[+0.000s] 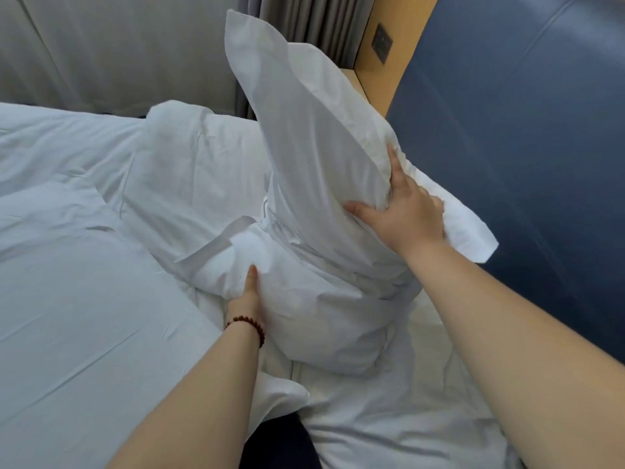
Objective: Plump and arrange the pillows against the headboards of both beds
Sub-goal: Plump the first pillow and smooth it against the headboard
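A white pillow (314,170) stands on end in the middle of the bed, bent and creased near its base. My right hand (406,211) grips its right edge, thumb across the front and fingers wrapped behind the fabric. My left hand (248,296), with a bead bracelet on the wrist, presses into the pillow's lower left side; its fingers are hidden in the folds. A second white pillow (189,164) lies flat behind and to the left. The blue padded headboard (524,130) rises at the right, close to the held pillow.
A rumpled white duvet (74,265) covers the bed's left side. Behind are a grey upholstered panel (101,52), grey curtains (304,22) and a wooden panel with a dark switch plate (382,42). White sheet (406,401) lies below the pillow.
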A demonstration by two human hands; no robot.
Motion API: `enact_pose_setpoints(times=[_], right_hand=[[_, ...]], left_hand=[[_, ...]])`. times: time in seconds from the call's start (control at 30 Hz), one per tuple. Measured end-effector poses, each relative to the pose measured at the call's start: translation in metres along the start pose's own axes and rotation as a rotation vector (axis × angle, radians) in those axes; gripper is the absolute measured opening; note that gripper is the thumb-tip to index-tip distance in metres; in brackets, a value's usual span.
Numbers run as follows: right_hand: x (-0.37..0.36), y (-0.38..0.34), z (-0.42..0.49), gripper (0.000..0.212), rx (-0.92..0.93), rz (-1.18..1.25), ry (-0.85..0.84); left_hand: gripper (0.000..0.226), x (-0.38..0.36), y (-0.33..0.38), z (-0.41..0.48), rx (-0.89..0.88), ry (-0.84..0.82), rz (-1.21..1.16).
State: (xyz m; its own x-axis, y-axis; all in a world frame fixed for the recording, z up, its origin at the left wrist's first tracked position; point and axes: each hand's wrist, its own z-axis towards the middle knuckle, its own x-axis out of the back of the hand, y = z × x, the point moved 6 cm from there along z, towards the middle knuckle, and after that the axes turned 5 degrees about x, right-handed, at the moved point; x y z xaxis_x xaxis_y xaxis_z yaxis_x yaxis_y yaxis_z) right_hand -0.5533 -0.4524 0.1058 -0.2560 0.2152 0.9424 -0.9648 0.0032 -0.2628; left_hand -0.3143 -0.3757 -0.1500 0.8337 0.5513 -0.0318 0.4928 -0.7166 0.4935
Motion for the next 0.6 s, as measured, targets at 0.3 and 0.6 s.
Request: enact_pose_setpoints(times=[0.3,0.6], right_hand=[[0.000,0.016,0.018,0.103,-0.040,0.018,0.046],[0.021,0.041,0.060,0.065,-0.095,0.036,0.125]], left_hand=[[0.107,-0.040,0.028,-0.013,-0.028,-0.036,-0.133],[0.094,-0.094,0.079,-0.014,-0.122,-0.143,-0.207]])
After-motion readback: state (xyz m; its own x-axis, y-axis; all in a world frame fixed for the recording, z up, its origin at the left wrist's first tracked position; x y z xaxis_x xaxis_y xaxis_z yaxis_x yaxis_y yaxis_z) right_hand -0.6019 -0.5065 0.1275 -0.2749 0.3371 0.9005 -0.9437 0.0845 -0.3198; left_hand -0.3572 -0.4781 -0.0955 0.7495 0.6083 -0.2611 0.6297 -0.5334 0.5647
